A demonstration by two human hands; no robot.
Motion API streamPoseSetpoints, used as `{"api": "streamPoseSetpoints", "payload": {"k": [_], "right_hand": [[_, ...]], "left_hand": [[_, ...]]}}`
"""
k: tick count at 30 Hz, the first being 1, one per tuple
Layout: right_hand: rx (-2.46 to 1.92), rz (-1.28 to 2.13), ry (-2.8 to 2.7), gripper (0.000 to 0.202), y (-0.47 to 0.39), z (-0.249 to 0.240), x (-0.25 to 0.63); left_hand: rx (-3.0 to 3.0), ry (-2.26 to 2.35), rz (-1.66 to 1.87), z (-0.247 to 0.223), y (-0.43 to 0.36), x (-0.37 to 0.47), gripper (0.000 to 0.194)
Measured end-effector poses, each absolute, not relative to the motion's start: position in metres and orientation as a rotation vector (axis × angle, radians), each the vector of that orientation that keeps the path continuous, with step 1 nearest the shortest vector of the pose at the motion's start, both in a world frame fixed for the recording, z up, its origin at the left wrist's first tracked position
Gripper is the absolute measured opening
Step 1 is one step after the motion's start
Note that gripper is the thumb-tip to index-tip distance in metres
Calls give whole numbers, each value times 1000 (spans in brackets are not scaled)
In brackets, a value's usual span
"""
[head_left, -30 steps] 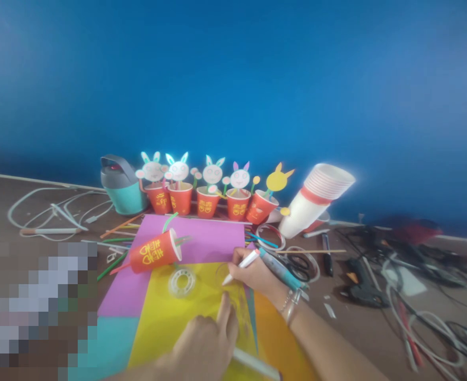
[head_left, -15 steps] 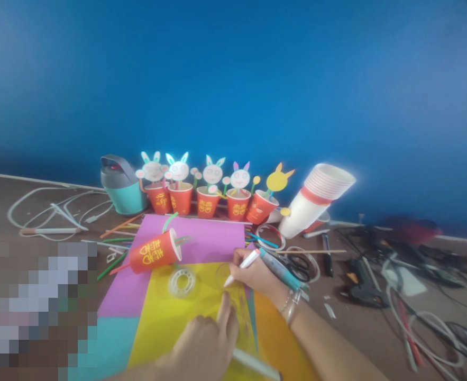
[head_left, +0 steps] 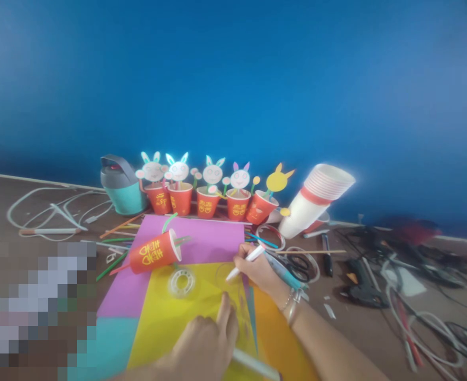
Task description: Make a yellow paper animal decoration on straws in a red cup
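Observation:
My right hand [head_left: 257, 270] is closed around a white marker [head_left: 245, 263] with a red end, its tip low over a faint round outline on yellow paper [head_left: 157, 323]. My left hand [head_left: 211, 330] presses on that sheet below the outline, index finger stretched forward and other fingers partly bent. A second white marker-like stick [head_left: 257, 364] reaches out from beside the left hand; whether the hand touches it is hidden. More faint outlines run down the paper's right side. A clear tape roll [head_left: 182, 282] lies on the sheet, near a tipped red paper cup [head_left: 152, 253] with green strips.
Several red cups with paper animal heads [head_left: 239, 203] stand along the blue wall. Right of them leans a stack of white cups [head_left: 316, 196]. Scissors [head_left: 296, 267], a glue gun [head_left: 362, 283] and cables lie at right. A teal flask [head_left: 124, 188] stands at left.
My right hand has shifted slightly right with the marker, which tilts flatter now. The left hand stays in place on the yellow paper.

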State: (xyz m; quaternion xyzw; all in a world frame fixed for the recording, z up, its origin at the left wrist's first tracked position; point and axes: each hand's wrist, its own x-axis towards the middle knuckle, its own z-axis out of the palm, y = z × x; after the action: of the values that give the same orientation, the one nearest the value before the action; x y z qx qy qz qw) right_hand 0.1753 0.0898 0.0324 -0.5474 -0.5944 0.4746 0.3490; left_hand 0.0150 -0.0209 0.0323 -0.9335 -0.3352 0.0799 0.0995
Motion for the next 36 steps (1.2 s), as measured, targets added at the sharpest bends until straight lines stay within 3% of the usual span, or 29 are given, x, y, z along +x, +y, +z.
{"api": "streamPoseSetpoints", "payload": {"k": [9, 15, 19, 21, 25, 31, 36], "right_hand": [[-1285, 1401, -1255, 28, 91, 27, 182], [-1064, 1499, -1014, 39, 94, 51, 195], [-1127, 1523, -1111, 25, 88, 67, 196], [-1267, 1463, -1224, 18, 78, 65, 193], [-1359, 1203, -1426, 29, 57, 47, 189], [-1496, 882, -1465, 27, 49, 33, 189], [-1523, 861, -1512, 28, 49, 30, 186]], "left_hand": [[-2804, -1024, 294, 37, -19, 16, 43], [-2861, -1059, 279, 34, -19, 16, 45], [-3000, -1094, 389, 36, -13, 20, 53], [-3045, -1157, 449, 40, -11, 23, 53], [-3037, -1278, 475, 46, -9, 26, 60], [-3021, -1170, 380, 40, -9, 25, 59], [-3018, -1152, 430, 37, -7, 26, 59]]}}
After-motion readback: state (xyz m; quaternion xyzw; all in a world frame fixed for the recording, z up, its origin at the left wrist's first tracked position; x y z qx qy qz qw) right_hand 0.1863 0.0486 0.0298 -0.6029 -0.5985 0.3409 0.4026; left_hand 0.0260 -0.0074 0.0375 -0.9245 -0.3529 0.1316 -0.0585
